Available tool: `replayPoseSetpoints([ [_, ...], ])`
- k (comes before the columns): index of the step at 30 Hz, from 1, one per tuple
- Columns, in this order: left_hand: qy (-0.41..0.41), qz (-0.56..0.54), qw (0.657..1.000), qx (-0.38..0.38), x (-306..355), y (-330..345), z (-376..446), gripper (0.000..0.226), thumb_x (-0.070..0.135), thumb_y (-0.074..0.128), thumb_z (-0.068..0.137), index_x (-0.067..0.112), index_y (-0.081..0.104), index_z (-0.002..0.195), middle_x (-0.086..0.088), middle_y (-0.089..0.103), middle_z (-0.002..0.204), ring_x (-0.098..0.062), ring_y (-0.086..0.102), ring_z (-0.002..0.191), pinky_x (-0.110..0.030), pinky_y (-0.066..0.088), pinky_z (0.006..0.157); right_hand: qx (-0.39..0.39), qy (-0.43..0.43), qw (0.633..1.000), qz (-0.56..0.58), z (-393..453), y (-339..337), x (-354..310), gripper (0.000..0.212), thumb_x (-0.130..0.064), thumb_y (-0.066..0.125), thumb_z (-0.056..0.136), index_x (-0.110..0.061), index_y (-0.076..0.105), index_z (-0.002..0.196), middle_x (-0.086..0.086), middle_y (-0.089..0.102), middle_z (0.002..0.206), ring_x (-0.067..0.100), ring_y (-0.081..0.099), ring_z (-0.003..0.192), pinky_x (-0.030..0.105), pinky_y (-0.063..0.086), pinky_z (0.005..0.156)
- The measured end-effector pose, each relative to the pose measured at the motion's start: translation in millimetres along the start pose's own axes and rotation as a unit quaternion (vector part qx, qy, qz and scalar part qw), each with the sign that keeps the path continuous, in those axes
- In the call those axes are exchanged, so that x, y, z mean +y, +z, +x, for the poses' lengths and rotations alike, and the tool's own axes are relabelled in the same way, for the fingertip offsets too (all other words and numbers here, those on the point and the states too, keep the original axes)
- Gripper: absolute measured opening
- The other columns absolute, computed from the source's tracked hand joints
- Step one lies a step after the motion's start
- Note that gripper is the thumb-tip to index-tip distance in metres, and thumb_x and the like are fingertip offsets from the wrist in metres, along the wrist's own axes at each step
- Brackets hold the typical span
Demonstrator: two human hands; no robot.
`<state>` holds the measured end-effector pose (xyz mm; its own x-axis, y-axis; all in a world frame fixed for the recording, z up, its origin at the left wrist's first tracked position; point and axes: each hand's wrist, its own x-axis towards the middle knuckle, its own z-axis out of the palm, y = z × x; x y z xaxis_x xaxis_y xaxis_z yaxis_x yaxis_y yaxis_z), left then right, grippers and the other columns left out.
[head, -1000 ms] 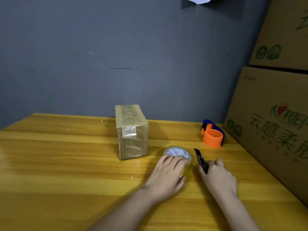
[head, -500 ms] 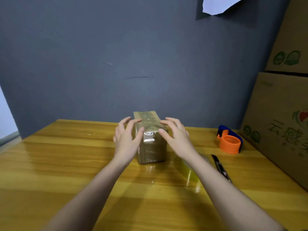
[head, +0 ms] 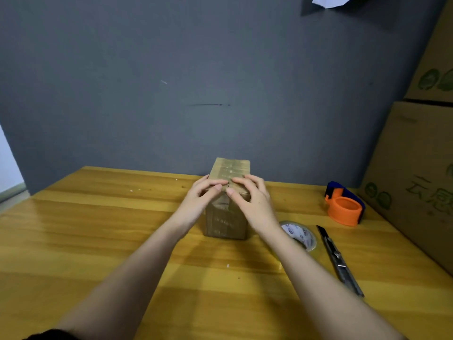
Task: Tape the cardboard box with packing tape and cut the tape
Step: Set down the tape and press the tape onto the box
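A small cardboard box [head: 230, 171], shiny with clear tape, stands upright in the middle of the wooden table [head: 85, 241]. My left hand [head: 199, 200] rests on its near top edge from the left, and my right hand [head: 252, 200] from the right; both thumbs press along the front top edge, almost touching. The roll of clear packing tape [head: 300, 235] lies flat to the right of the box, partly behind my right forearm. A utility knife [head: 339, 260] lies beside the roll, blade end pointing away from me.
An orange and blue tape dispenser [head: 344, 204] sits at the back right of the table. Large printed cardboard cartons [head: 416, 180] are stacked along the right edge. A grey wall stands close behind the table.
My hands left the tape roll and knife on the table, went to the box, and now press down on its near top edge. The camera view shifted left and closer.
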<state>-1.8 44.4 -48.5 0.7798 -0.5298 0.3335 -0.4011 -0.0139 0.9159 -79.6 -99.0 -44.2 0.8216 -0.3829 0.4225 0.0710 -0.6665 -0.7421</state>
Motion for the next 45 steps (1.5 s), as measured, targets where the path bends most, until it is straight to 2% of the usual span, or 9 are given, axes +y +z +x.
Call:
replayPoseSetpoints([
  [3, 0.013, 0.02, 1.0, 0.002, 0.6, -0.9, 3.7, 0.023, 0.028, 0.056, 0.091, 0.028, 0.069, 0.11, -0.001, 0.045, 0.141, 0.0, 0.025, 0.136, 0.003, 0.028, 0.092, 0.034, 0.003, 0.999, -0.003, 0.8, 5.3, -0.8, 0.036, -0.054, 0.06, 0.081, -0.038, 0.06, 0.113, -0.012, 0.041, 0.132, 0.012, 0.038, 0.126, 0.027, 0.033, 0.097],
  [6, 0.027, 0.037, 0.999, 0.004, -5.1, -1.8, 3.9, 0.025, 0.023, 0.056, 0.091, 0.023, 0.067, 0.113, -0.005, 0.044, 0.141, -0.003, 0.026, 0.135, 0.011, 0.027, 0.08, 0.056, -0.006, 0.998, -0.008, -1.8, 11.8, 0.3, 0.038, -0.054, 0.061, 0.08, -0.037, 0.06, 0.114, -0.012, 0.041, 0.133, 0.012, 0.039, 0.125, 0.025, 0.032, 0.093],
  [9, 0.046, 0.051, 0.998, -0.007, -6.8, -2.3, 4.2, 0.025, 0.024, 0.056, 0.09, 0.03, 0.064, 0.113, -0.002, 0.039, 0.142, -0.002, 0.026, 0.134, 0.001, 0.03, 0.093, 0.066, -0.019, 0.998, -0.013, -3.4, 12.1, 3.0, 0.041, -0.055, 0.061, 0.08, -0.037, 0.059, 0.116, -0.012, 0.041, 0.134, 0.012, 0.039, 0.125, 0.025, 0.033, 0.095],
  [11, 0.061, 0.061, 0.996, -0.009, -12.0, -5.0, 4.3, 0.029, 0.031, 0.06, 0.088, 0.038, 0.061, 0.116, 0.002, 0.039, 0.14, -0.002, 0.028, 0.135, -0.021, 0.032, 0.11, 0.056, -0.026, 0.998, -0.025, -4.1, 9.5, 5.0, 0.044, -0.055, 0.062, 0.079, -0.038, 0.057, 0.119, -0.012, 0.04, 0.136, 0.011, 0.041, 0.126, 0.029, 0.037, 0.098],
  [14, 0.078, 0.092, 0.993, -0.018, -25.9, -12.7, 3.5, 0.045, 0.042, 0.063, 0.08, 0.047, 0.052, 0.124, 0.008, 0.044, 0.136, -0.008, 0.039, 0.131, -0.042, 0.041, 0.107, 0.03, -0.033, 0.997, -0.055, -3.8, 5.7, 7.4, 0.049, -0.053, 0.065, 0.077, -0.04, 0.053, 0.122, -0.015, 0.036, 0.14, 0.011, 0.044, 0.126, 0.035, 0.044, 0.097],
  [25, 0.073, 0.13, 0.985, -0.091, -27.6, -20.2, 2.7, 0.077, 0.018, 0.076, 0.075, 0.053, 0.036, 0.129, 0.02, 0.041, 0.137, -0.008, 0.049, 0.123, -0.038, 0.052, 0.095, -0.058, -0.047, 0.985, -0.156, -1.8, -7.7, 8.7, 0.078, -0.046, 0.077, 0.067, -0.044, 0.035, 0.133, -0.017, 0.022, 0.147, 0.019, 0.05, 0.123, 0.041, 0.049, 0.09],
  [31, 0.028, -0.011, 0.999, -0.035, -16.0, -5.1, -4.5, 0.029, 0.045, 0.048, 0.09, 0.046, 0.051, 0.118, 0.026, 0.053, 0.126, 0.001, 0.053, 0.114, -0.034, 0.047, 0.095, 0.028, 0.012, 0.997, -0.075, -8.1, 6.9, -3.6, 0.049, -0.066, 0.054, 0.078, -0.044, 0.048, 0.121, -0.02, 0.032, 0.141, 0.018, 0.058, 0.112, 0.036, 0.046, 0.089],
  [39, 0.044, 0.07, 0.997, 0.006, -21.9, -3.3, -6.3, 0.036, 0.057, 0.048, 0.083, 0.055, 0.047, 0.119, 0.031, 0.057, 0.12, -0.004, 0.058, 0.112, -0.043, 0.051, 0.094, 0.061, -0.019, 0.99, -0.122, -8.7, 13.5, 0.3, 0.05, -0.063, 0.054, 0.079, -0.042, 0.048, 0.124, -0.016, 0.035, 0.142, 0.02, 0.059, 0.11, 0.039, 0.05, 0.085],
  [45, 0.053, 0.08, 0.994, -0.049, -20.3, -12.4, -6.4, 0.054, 0.027, 0.065, 0.084, 0.046, 0.043, 0.129, 0.03, 0.047, 0.129, -0.006, 0.053, 0.121, -0.039, 0.05, 0.1, -0.018, -0.056, 0.98, -0.19, -6.3, -1.8, 6.7, 0.069, -0.053, 0.067, 0.076, -0.04, 0.035, 0.135, -0.012, 0.025, 0.147, 0.025, 0.056, 0.115, 0.04, 0.05, 0.084],
])
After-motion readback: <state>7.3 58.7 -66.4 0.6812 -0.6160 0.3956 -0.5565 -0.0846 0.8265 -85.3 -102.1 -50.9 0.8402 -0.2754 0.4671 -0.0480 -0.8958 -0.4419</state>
